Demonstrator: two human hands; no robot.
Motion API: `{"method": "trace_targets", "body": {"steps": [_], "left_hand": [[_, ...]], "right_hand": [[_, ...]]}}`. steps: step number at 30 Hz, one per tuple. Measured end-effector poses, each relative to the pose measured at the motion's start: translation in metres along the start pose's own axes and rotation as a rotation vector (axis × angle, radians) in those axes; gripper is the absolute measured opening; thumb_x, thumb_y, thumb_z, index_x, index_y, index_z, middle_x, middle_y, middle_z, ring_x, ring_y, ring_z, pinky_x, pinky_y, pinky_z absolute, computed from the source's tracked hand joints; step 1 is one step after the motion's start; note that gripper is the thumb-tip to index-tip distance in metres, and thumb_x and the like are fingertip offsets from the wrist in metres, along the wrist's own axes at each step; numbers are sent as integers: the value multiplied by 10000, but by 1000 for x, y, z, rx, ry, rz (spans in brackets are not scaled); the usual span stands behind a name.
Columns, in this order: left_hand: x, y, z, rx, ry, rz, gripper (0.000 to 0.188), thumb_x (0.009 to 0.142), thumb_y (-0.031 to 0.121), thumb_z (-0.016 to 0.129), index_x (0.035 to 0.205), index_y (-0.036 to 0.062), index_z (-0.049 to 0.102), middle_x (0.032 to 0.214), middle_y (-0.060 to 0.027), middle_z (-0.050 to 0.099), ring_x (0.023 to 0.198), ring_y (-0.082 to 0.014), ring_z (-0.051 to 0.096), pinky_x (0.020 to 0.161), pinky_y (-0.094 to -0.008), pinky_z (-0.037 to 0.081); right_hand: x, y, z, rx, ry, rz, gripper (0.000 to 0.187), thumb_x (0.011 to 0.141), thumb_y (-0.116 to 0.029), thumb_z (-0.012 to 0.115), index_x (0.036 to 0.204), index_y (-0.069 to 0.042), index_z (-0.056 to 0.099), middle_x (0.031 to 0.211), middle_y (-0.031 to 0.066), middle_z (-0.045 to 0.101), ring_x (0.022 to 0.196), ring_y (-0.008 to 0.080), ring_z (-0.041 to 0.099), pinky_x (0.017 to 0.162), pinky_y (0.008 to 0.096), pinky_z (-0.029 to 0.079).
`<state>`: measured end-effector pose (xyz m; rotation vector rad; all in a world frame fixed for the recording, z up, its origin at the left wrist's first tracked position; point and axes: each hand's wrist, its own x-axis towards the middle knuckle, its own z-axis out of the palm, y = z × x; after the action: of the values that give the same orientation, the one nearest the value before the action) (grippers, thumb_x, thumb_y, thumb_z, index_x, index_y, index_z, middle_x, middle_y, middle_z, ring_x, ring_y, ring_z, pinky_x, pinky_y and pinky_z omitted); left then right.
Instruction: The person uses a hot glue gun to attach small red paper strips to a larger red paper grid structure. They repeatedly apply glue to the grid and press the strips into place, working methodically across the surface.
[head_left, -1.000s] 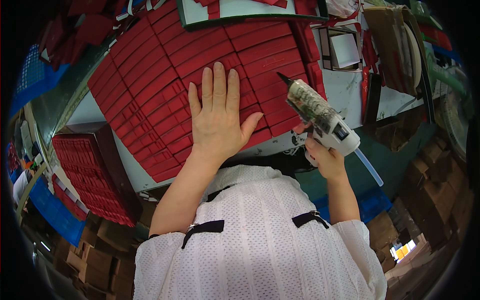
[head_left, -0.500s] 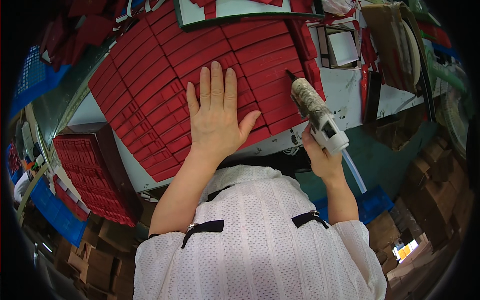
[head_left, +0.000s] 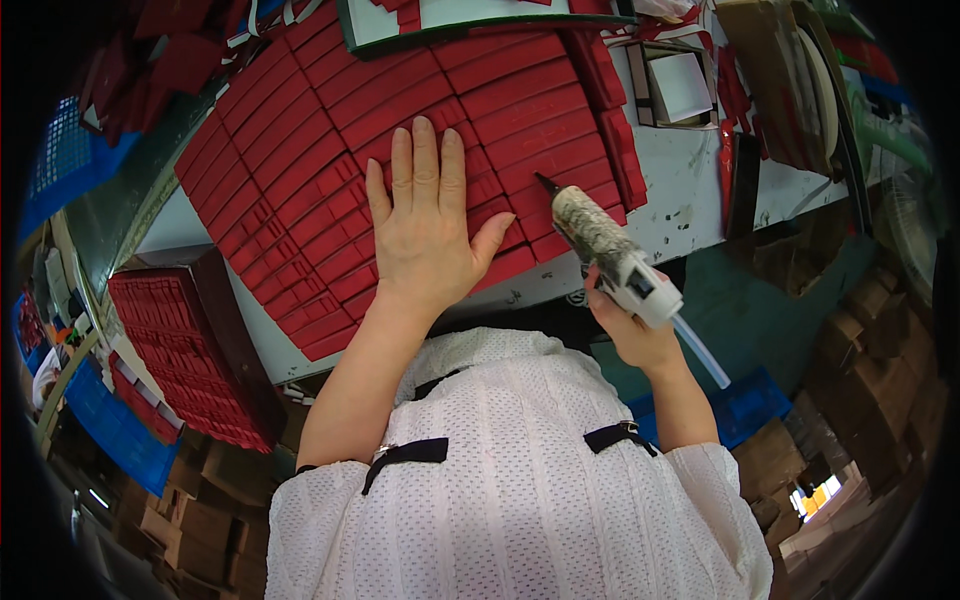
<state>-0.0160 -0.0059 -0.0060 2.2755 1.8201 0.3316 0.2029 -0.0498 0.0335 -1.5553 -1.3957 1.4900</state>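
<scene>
Rows of red pieces [head_left: 528, 108] lie tightly packed on the white table [head_left: 662, 190]; the left hand [head_left: 425, 245], grasping nothing, rests flat across them, fingers [head_left: 425, 165] spread, probably to steady the pieces. The right hand [head_left: 635, 333] grips the glue gun [head_left: 590, 225], apparently so its dark nozzle [head_left: 546, 184] angles toward the rows; contact is unclear.

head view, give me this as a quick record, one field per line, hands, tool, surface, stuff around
left hand: open, palm down on the red pieces
right hand: gripping the glue gun
tool: glue gun, white body, dark nozzle over the red pieces, contact unclear; translucent stick out the back
surface: white table, marked with dark spots
layout: red pieces packed in rows
left side: dark box filled with red pieces
far right: small open box, white inside
</scene>
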Motion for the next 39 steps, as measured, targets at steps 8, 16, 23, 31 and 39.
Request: {"method": "trace_targets", "body": {"steps": [8,16,23,31,39], "left_hand": [[-2,-1,0,0,-10,0,826,775,497,576,1365,-12,302,1427,-240,247,1330,-390,217,1046,-557,159],[-2,-1,0,3,-15,14,834,787,478,572,1386,-11,258,1434,-245,225,1336,-395,199,1051,-551,151],[-1,0,-1,12,-5,8,827,789,475,569,1384,-11,262,1432,-241,233,1338,-391,197,1053,-549,151],[0,0,0,45,7,12,838,760,501,590,1360,-13,312,1425,-237,254,1319,-391,236,1036,-554,181],[1,0,-1,32,-8,11,829,759,488,596,1353,-19,318,1417,-241,264,1317,-396,236,1035,-559,183]], "right_hand": [[-1,-4,-5,-236,120,-9,149,666,-47,622,796,-12,557,704,117,539,581,283,552,532,335,449],[-2,-4,-4,-49,-59,-85,243,687,-29,638,925,-8,594,828,94,599,740,190,602,676,277,466],[-19,5,-14,103,3,36,124,711,-37,638,817,-14,579,777,49,583,685,134,559,612,278,448],[-11,7,-8,-411,60,-261,172,606,-28,657,729,-34,538,673,105,506,552,294,525,507,360,434],[-10,5,-12,-442,-9,-301,171,656,-39,654,797,-31,559,682,63,528,553,189,542,502,320,440]]}}
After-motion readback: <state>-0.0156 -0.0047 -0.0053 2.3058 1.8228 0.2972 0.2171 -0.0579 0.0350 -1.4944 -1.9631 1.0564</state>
